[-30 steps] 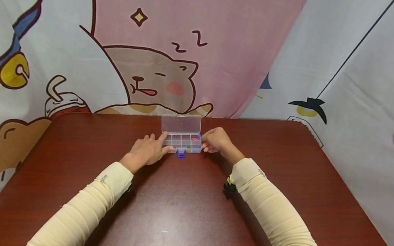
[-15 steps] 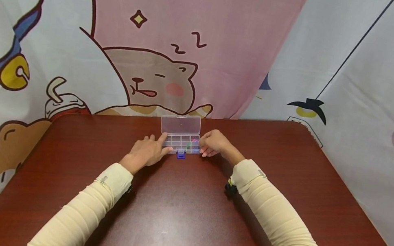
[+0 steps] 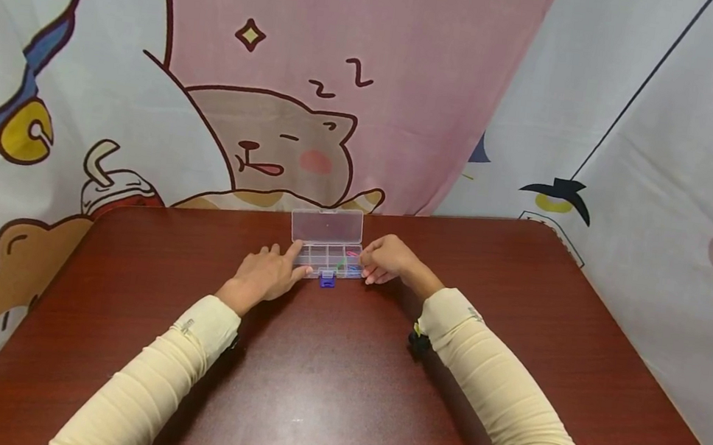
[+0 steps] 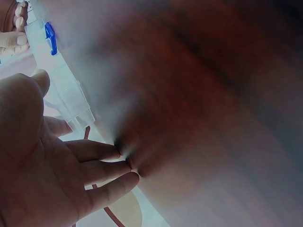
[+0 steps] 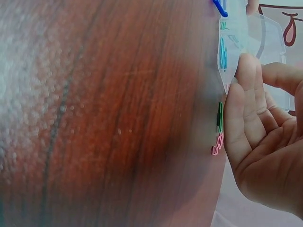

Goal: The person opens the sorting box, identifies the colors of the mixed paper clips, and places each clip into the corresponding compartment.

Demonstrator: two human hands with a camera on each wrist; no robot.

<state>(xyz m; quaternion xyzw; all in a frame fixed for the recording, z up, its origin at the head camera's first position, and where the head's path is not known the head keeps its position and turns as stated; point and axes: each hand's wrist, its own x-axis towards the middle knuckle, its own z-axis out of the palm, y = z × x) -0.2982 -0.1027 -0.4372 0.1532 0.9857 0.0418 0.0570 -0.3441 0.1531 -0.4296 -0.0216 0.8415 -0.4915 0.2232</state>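
A clear compartment box (image 3: 317, 275) with a blue latch (image 3: 327, 279) sits at the table's back edge, its clear lid (image 3: 327, 226) raised. Blue paper clips (image 5: 223, 53) show through its front wall. My left hand (image 3: 266, 272) touches the box's left end with thumb and index finger, the other fingers spread straight. At the right end, my right hand (image 3: 388, 257) has bent fingers over the end compartments; whether anything is between its fingertips is hidden. Beside that hand, green (image 5: 219, 117) and pink paper clips (image 5: 218, 144) lie on the table in the right wrist view.
The brown wooden table (image 3: 310, 380) spreads out in front of the box. A printed cartoon curtain (image 3: 439, 92) hangs right behind the table's back edge.
My right hand has shifted slightly left from beside the box to over its right end, then stayed there. The left hand and the box keep their places.
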